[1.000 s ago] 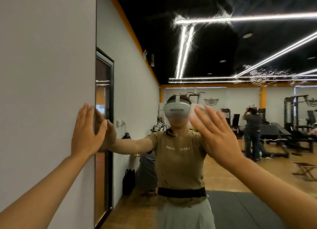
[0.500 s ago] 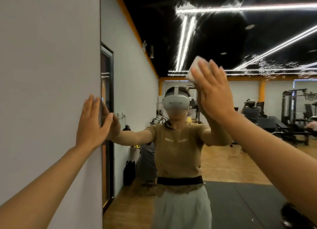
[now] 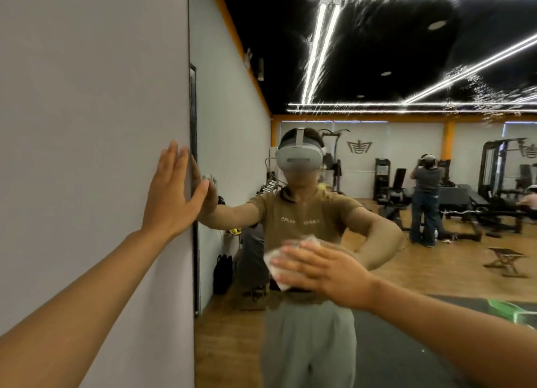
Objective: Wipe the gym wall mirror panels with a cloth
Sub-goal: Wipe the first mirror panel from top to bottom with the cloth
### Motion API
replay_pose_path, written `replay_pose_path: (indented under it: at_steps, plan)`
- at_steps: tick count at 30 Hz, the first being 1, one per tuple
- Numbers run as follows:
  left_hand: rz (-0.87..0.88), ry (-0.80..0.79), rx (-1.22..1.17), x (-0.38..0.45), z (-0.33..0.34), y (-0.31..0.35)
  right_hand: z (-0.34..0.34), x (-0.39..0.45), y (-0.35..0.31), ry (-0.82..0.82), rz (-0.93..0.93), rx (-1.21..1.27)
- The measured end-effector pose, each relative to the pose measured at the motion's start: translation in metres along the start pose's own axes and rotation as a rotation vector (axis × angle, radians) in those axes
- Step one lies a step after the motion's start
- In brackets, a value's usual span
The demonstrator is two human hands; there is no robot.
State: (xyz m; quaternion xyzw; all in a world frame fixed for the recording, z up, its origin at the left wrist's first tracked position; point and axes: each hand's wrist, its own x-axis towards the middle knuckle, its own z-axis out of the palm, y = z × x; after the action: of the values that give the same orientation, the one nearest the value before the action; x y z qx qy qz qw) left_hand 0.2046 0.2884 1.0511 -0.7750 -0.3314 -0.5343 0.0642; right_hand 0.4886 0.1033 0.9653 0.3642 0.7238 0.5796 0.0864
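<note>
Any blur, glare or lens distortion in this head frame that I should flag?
Head view: the right hand and the cloth under it are motion-blurred, while the left hand on the grey wall is sharp. Ceiling light strips reflected in the mirror flare into speckled streaks over smears. Wide-angle distortion bends the wall edge and stretches both forearms.
</note>
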Motion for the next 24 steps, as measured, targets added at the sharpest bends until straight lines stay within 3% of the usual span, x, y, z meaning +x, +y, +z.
replay_pose_path:
  at_steps: [2, 7, 9, 12, 14, 18, 21, 24]
  plan:
    - [0.016, -0.006, -0.001, 0.000, 0.002, -0.004, -0.016, 0.026, 0.039, 0.098, 0.146, 0.055]
    - [0.054, -0.012, 0.056, -0.002, 0.001, -0.011, -0.055, 0.092, 0.154, 0.302, 0.802, 0.037]
    - [0.080, -0.023, 0.088, -0.003, -0.003, -0.015, -0.058, 0.106, 0.163, 0.387, 0.923, 0.067]
    - [0.145, -0.055, 0.113, -0.003, -0.011, -0.023, -0.041, 0.110, 0.121, 0.389, 0.811, 0.052]
    - [0.189, -0.070, 0.125, -0.004, -0.015, -0.028, -0.024, 0.100, 0.066, 0.309, 0.535, 0.067]
    - [0.279, -0.054, 0.163, -0.002, -0.020, -0.041, 0.008, 0.064, -0.033, -0.017, -0.040, -0.047]
    - [0.365, -0.057, 0.182, 0.002, -0.021, -0.052, 0.011, 0.070, -0.032, -0.066, -0.109, -0.033]
    - [0.446, -0.051, 0.186, 0.005, -0.021, -0.062, -0.011, 0.111, 0.017, 0.044, 0.090, 0.052]
